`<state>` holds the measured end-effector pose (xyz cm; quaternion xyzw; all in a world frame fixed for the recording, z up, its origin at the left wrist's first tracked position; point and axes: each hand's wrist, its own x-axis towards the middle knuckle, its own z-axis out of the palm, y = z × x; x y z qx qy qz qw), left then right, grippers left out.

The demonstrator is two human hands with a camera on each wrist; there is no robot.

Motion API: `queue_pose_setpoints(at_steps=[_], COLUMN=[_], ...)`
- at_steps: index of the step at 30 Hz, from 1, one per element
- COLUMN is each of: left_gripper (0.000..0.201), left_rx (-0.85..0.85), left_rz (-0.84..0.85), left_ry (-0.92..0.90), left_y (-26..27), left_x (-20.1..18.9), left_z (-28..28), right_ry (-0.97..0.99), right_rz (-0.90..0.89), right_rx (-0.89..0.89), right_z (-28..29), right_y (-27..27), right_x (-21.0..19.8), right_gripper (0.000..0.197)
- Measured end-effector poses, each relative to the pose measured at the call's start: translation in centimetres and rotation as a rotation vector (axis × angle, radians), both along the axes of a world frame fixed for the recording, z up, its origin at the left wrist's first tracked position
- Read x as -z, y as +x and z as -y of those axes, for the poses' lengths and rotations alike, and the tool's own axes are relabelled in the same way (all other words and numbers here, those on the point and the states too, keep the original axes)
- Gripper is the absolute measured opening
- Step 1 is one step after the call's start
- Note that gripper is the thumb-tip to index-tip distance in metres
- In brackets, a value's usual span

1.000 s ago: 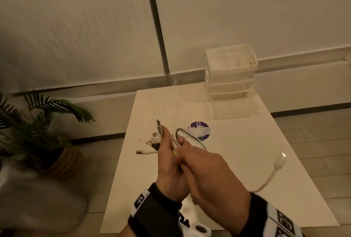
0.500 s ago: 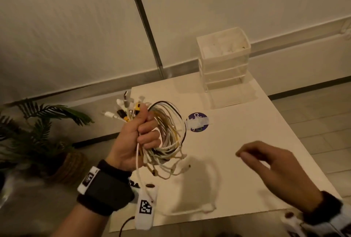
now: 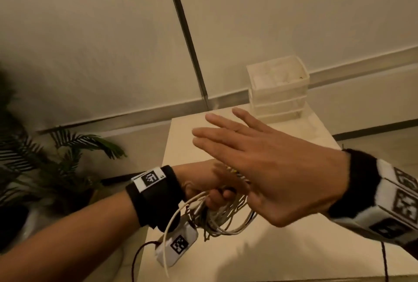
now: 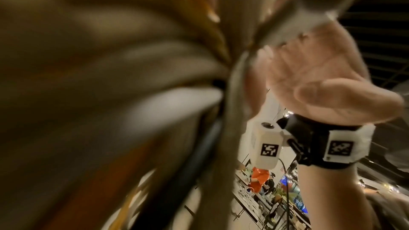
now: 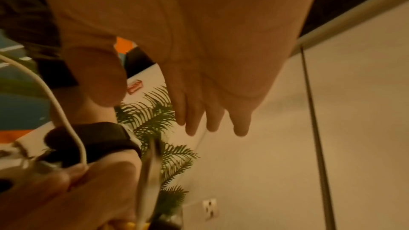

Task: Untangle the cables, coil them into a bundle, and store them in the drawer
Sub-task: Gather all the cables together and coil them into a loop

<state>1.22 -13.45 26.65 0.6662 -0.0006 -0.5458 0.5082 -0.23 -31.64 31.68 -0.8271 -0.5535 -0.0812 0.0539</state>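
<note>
Above table (image 3: 294, 247), left hand (image 3: 203, 182) gripped coiled cables (image 3: 222, 218), lower than half second earlier. Right hand (image 3: 267, 166), previously off to right, crossed over bundle, fingers flat, empty. Coiling looked done; drawer unit (image 3: 278, 91) closed, unreached.

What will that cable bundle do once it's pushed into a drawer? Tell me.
Probably floppy: the cable bundle sags in loose loops below the left hand gripping it. Likely to spring open when released, since nothing visibly ties it. One strand trails low and may snag on the drawer unit.
</note>
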Motion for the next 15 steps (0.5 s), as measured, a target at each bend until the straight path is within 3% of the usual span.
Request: queue_pose_setpoints(at_steps=[2,5,8,12,15], left_gripper=[0.054,0.033,0.032,0.047,0.021], left_rx=[0.008,-0.007,0.01,0.016,0.05], left_rz=[-0.017,-0.017,0.012,0.049,0.084], left_ry=[0.02,0.042,0.057,0.022,-0.078], left_y=[-0.2,-0.4,-0.4,0.0,0.0], left_x=[0.9,2.3,2.6,2.0,1.0], left_z=[-0.3,-0.5,-0.3,-0.5,-0.7], right_ry=[-0.132,-0.229,-0.141,-0.112,-0.07], right_rz=[0.018,-0.118,-0.195,-0.186,-0.247], right_rx=[0.012,0.092,0.108,0.13,0.102], right_z=[-0.6,-1.9,-2.2,-2.6,-2.2], right_y=[-0.8,-0.4,0.8,1.9,2.5], right_x=[1.3,4.6,6.5,6.9,6.5], right_gripper=[0.098,0.099,0.081,0.071,0.075])
